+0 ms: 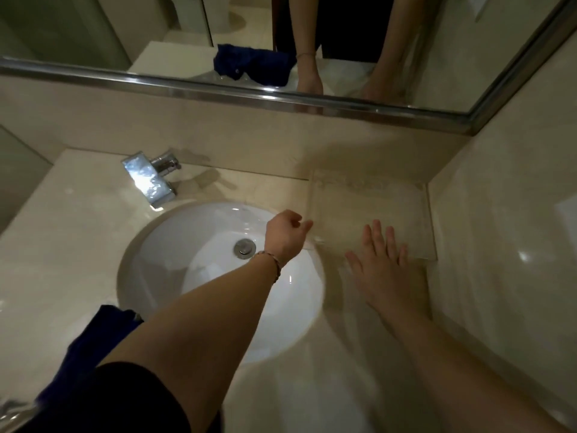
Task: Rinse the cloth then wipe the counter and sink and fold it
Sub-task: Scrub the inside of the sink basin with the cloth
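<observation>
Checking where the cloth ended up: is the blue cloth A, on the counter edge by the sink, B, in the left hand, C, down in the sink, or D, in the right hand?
A: the blue cloth lies on the counter left of the sink; both hands are empty.

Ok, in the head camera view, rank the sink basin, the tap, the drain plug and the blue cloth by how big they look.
1. Sink basin, clearly largest.
2. Blue cloth, partly hidden by the left arm and nearer the camera, so unsure.
3. Tap.
4. Drain plug, smallest.

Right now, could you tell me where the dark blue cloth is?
The dark blue cloth lies at lower left on the counter, beside the white sink, partly under the left forearm.
</observation>
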